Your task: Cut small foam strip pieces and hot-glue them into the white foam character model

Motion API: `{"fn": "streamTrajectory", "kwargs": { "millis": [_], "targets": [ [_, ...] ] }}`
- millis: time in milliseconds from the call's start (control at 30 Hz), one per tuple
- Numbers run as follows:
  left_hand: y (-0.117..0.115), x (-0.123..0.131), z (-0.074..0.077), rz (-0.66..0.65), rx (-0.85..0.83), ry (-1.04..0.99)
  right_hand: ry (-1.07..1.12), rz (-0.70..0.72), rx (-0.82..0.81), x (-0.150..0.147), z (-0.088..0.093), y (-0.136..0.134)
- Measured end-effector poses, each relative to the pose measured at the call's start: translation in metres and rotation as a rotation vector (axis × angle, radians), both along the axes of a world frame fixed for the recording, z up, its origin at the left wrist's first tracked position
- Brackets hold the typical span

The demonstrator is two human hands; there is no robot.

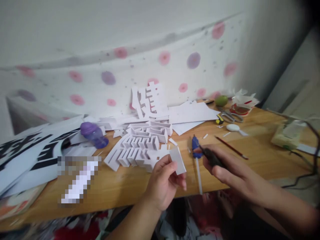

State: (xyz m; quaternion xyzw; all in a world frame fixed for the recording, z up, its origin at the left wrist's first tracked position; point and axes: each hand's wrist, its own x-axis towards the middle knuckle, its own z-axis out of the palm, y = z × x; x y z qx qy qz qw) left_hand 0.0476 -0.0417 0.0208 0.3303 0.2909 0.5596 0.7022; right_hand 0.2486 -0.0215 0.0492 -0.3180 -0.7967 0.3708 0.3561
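Observation:
My left hand [165, 180] pinches a small white rectangular board piece [178, 160] between thumb and fingers, in front of the white structure. Wrapped round a dark-handled tool [212, 157] is my right hand [225, 170], its tip pointing left. Just beyond that tip lies a blue object [197, 147], with a thin white strip [198, 175] below it. Left of my hands sits a white structure [140, 148] of upright strips, and behind it a white cut-out character [147, 100] stands upright.
A purple-topped bottle [93, 134] and printed sheets [52, 150] are at the left. White boards [191, 112] lie behind. At the right are a brown pencil-like stick [231, 146], scissors [231, 116], a green fruit [221, 100] and a pale box with cables [287, 135].

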Motion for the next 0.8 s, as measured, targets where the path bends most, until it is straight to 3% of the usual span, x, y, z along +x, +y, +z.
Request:
{"fn": "streamTrajectory", "kwargs": {
  "millis": [67,167,333,800],
  "targets": [
    [-0.013,-0.007,-0.006,0.015,-0.058,-0.094,-0.197,0.048,0.157,-0.003,-0.006,-0.006],
    [-0.03,-0.016,-0.014,-0.014,-0.142,-0.19,-0.391,0.103,0.235,-0.015,-0.014,-0.013],
    [-0.056,-0.02,-0.02,-0.131,-0.129,-0.299,-0.445,0.184,0.208,-0.027,-0.013,-0.019],
    [-0.099,-0.014,-0.012,-0.119,-0.088,-0.335,-0.48,0.201,0.401,-0.037,-0.015,-0.041]
  ]
}}
